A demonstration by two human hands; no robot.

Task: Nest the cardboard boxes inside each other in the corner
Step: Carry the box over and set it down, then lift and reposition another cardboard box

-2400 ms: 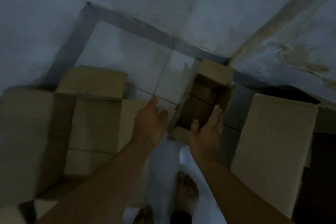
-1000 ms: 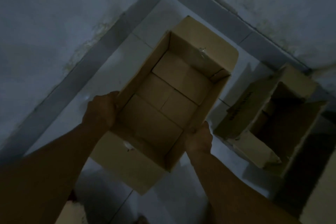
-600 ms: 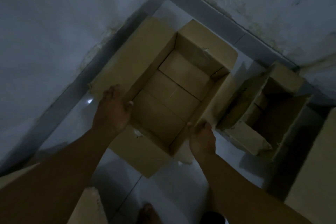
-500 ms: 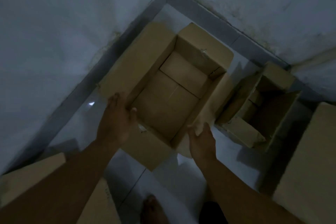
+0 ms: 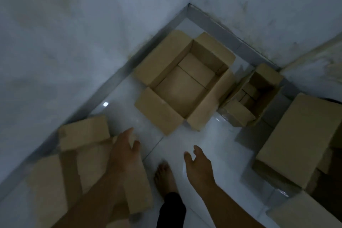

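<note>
**Box stock, corner: nothing in hand**

Large open box (image 5: 182, 87) sits far centre in the corner, flaps splayed; smaller open box (image 5: 256, 94) just right of it. Our left hand (image 5: 125, 153) and right hand (image 5: 199, 165) hang near, fingers spread, empty. Cardboard likely light, stiff-ish, flaps floppy: we'd grip opp. side walls, not flaps.

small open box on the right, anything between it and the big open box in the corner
Nothing visible separates them: the small box sits right beside the big box, whose right flap folds out toward it. The big box's inside looks empty. Both hands are open and clear of both.
</note>
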